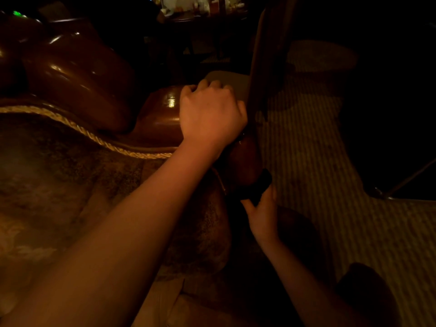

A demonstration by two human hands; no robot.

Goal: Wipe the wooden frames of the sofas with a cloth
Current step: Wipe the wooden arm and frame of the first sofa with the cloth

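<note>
at nine o'clock the sofa's glossy wooden frame [77,74] curves above a patterned cushion [59,185] edged with gold braided cord [89,135]. toward the centre, the left hand [210,112] is curled into a fist on the frame's rounded arm end [165,112], its fingers bunched together over a grey cloth [226,81]; the cloth shows at twelve o'clock of the knuckles, pressed beneath the fingertips against the wood. at five o'clock of that fist, the right hand [262,213] grips a dark object [257,185], too dim to identify, fingers wrapped around its lower end beside the frame's front post [243,159]. at three o'clock lies striped carpet [318,149].
</note>
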